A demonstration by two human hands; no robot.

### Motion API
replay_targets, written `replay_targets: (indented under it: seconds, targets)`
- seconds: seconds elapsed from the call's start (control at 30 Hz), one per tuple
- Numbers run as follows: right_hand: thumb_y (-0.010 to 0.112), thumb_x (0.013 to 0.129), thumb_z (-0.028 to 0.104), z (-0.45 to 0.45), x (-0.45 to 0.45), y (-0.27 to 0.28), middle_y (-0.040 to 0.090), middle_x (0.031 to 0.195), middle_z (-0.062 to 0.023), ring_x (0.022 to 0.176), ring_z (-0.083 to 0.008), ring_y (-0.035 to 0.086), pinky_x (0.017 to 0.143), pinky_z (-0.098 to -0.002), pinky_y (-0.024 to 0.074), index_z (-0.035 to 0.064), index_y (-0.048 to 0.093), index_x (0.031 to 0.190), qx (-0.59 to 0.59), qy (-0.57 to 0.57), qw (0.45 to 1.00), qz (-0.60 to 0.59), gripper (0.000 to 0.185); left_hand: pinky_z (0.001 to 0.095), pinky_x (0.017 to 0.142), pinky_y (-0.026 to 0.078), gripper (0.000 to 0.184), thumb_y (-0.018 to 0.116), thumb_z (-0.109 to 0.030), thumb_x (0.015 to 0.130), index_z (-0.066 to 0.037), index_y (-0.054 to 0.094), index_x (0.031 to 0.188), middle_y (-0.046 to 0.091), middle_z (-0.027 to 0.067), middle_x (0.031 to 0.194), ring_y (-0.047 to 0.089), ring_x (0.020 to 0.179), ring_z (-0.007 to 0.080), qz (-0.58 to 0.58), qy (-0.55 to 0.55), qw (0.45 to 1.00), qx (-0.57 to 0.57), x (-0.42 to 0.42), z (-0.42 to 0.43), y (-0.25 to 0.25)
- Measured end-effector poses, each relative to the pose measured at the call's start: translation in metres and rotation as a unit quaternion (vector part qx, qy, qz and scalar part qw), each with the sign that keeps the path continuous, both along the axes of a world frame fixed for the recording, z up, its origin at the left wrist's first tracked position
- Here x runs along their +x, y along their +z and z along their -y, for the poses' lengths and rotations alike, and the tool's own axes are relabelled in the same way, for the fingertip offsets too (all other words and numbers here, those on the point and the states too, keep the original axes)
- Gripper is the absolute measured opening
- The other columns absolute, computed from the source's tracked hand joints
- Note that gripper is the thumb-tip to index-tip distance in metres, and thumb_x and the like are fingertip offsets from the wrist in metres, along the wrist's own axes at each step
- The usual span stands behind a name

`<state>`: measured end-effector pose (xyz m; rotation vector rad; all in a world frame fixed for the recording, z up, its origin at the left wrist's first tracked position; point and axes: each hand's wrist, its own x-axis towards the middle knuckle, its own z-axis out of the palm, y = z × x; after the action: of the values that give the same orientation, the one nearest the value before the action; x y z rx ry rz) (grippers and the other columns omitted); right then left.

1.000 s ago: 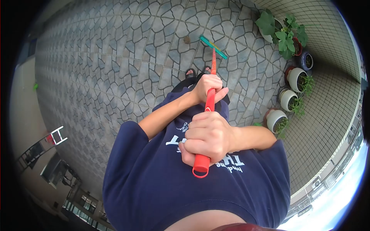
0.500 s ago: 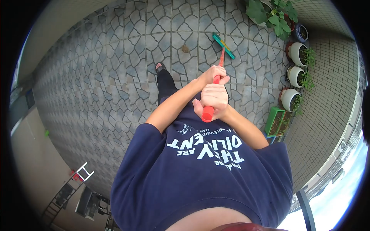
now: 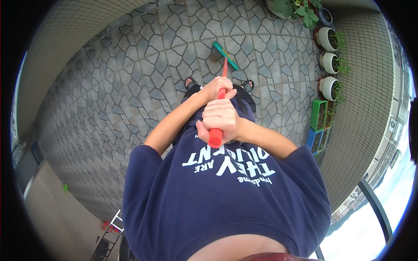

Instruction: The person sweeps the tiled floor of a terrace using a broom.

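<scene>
My left hand [image 3: 217,88] is wrapped round the red pole [image 3: 224,69], farther down its length. Closer to my chest, my right hand [image 3: 220,119] grips the same pole just below its round end. A long green head [image 3: 226,55] at the pole's far end rests at a slant on the paving. Touching or very close to the left side of this head is a small brown patch [image 3: 214,57], partly hidden by it.
Sandalled feet [image 3: 247,85] stand apart on stone-patterned tiles [image 3: 167,48]. White pots [image 3: 325,39], a green planter [image 3: 318,115] and a blue planter [image 3: 312,140] line the right wall [image 3: 363,87]. A ladder [image 3: 114,226] is at lower left.
The green head has swung left to the brown patch, which was apart from it before. The right foot has come back into view, and the camera view has shifted, showing a blue planter.
</scene>
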<state>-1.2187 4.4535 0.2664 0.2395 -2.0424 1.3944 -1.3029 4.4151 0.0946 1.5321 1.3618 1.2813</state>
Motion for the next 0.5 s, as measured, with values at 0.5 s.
replay_targets:
  seconds: [0.5]
  targets:
    - [0.083,0.071,0.005,-0.174,0.076,0.087,0.05,0.055,0.0008,0.047,-0.0192,0.049,0.051,-0.0304,0.0353,0.0101,0.054,0.059,-0.161,0.197,0.964,0.073,0.031,0.0359,0.052,0.042,0.018,0.081,-0.021,0.081,-0.007,0.07,0.086,0.056,0.008,0.057,0.052,0.049,0.0259,-0.09,-0.048,0.981,-0.163,0.0,-0.103,0.106]
